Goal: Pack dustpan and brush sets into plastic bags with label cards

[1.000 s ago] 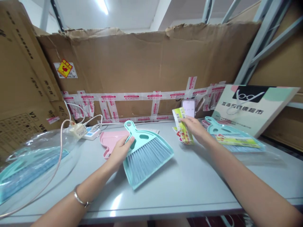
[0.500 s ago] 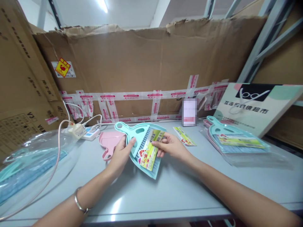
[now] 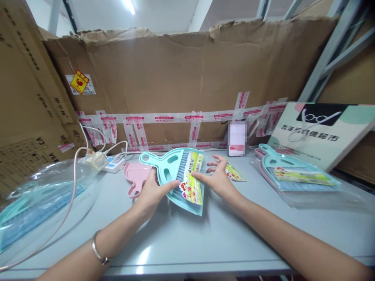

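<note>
The left hand (image 3: 152, 191) grips the teal brush (image 3: 172, 171) over the tabletop (image 3: 205, 234); the right hand (image 3: 218, 179), fingers spread open, presses a label card (image 3: 191, 177) onto its bristles.

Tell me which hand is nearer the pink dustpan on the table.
Left. The left hand holds the teal brush right beside the pink dustpan, while the right hand is across the brush, on its paper label.

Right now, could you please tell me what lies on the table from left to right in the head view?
Clear plastic bag → white power strip → pink dustpan → left hand → teal brush with paper label → right hand → bagged teal brush set.
</note>
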Demonstrator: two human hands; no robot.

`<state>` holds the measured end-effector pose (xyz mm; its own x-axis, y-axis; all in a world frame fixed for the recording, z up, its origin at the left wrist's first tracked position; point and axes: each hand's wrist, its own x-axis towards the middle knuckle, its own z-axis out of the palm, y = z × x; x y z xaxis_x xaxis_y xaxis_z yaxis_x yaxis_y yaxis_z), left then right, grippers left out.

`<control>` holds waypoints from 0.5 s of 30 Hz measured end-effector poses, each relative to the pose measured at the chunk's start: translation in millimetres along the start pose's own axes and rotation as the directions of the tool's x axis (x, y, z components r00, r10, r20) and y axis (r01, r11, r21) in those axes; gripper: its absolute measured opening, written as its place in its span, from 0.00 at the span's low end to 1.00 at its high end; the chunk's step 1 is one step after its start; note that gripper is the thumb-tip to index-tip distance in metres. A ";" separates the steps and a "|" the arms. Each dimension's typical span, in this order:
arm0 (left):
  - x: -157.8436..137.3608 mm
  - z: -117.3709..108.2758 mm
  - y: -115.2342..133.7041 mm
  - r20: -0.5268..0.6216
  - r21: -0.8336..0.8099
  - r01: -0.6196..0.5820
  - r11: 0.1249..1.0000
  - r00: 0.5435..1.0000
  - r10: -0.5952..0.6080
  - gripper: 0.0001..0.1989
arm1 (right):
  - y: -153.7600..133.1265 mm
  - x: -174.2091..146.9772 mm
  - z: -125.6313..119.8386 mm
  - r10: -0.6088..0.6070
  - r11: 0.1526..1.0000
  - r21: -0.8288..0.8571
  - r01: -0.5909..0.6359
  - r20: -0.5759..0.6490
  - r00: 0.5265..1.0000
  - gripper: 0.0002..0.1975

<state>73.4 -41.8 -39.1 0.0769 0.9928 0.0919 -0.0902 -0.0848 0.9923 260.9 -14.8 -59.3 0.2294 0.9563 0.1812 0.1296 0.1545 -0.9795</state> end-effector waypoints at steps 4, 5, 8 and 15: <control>-4.0 1.7 2.3 -0.008 0.024 -0.037 0.999 0.999 0.038 0.30 | -6.5 -5.3 2.5 0.168 0.868 0.330 -0.371 0.508 0.845 0.26; -4.6 2.5 2.3 -0.012 0.049 -0.047 0.998 0.999 0.048 0.30 | -8.0 -7.3 2.8 0.168 0.829 0.360 -0.427 0.568 0.806 0.21; -3.2 2.7 6.2 -0.002 0.183 -0.076 0.980 0.997 0.078 0.27 | -10.5 -11.7 3.2 0.181 0.770 0.415 -0.485 0.587 0.789 0.16; -0.3 -92.3 78.4 -0.177 0.829 -0.200 0.523 0.793 0.583 0.13 | -13.0 -6.8 -3.7 0.226 0.720 0.503 -0.478 0.481 0.847 0.14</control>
<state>-25.3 -40.9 31.0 -0.1670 0.7526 0.6369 0.7604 -0.3129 0.5691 261.2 -24.3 -47.5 -0.2407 0.9642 -0.1109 -0.5014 -0.2214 -0.8364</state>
